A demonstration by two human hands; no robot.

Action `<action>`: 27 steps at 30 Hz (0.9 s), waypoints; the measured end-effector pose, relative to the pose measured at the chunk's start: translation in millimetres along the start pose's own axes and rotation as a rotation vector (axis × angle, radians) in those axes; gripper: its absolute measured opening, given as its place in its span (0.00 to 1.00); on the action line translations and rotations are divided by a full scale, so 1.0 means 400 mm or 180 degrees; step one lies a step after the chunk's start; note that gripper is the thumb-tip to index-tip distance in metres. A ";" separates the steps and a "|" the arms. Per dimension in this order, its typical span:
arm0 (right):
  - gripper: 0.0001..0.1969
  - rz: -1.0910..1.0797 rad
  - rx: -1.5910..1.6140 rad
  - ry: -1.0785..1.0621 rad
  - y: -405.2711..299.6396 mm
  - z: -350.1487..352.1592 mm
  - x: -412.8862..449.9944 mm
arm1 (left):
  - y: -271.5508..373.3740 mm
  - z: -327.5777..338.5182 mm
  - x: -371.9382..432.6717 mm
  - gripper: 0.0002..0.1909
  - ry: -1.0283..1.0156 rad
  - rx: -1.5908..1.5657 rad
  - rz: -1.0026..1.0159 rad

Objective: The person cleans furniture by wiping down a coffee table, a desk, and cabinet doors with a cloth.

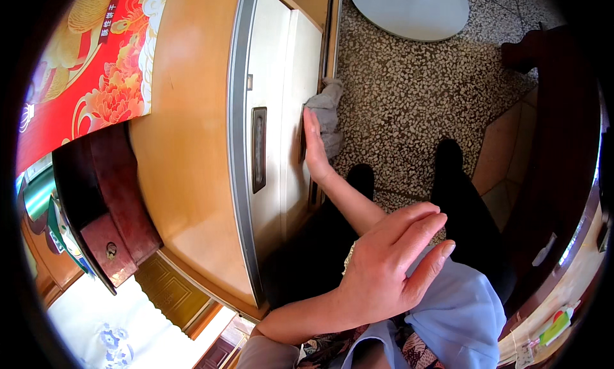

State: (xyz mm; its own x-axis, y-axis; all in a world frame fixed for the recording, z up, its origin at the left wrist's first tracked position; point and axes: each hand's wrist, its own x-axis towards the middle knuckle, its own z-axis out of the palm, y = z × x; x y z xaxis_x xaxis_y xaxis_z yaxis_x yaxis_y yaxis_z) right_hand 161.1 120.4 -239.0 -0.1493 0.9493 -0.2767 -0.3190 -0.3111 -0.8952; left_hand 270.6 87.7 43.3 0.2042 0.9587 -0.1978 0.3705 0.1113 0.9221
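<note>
My right hand reaches down along the front of a wooden cabinet. It has hold of a crumpled grey cloth, beside the recessed pull of the farther white sliding door. Part of the palm is hidden. Across the right forearm, nearer the camera, passes my left arm. My left hand hangs in the air, back upward and fingers pointing right, with nothing in it. The nearer white door has a dark recessed handle.
A red printed biscuit box lies on the cabinet top. Dark red wooden furniture stands at left. Speckled terrazzo floor spreads below, with a round white base at the top. Dark furniture borders the right side.
</note>
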 end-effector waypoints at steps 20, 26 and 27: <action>0.35 0.0027 -0.0805 0.0300 -0.106 -0.075 0.384 | 0.000 -0.010 -0.012 0.17 -0.0038 -0.0099 0.0189; 0.34 0.0540 -0.0493 0.0045 0.053 -0.034 0.082 | 0.025 0.006 -0.013 0.16 -0.0047 0.0023 0.0334; 0.34 0.0460 -0.0504 -0.0021 0.083 -0.032 0.014 | 0.029 0.012 -0.013 0.16 -0.0040 0.0007 0.0375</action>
State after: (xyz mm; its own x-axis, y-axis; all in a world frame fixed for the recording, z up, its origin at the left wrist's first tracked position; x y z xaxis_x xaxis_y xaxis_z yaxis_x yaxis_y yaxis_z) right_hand 161.6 116.0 -274.8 -0.1892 0.8948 -0.4044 -0.1427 -0.4325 -0.8903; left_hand 278.2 82.6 53.4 0.2577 0.9618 -0.0922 0.3453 -0.0025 0.9385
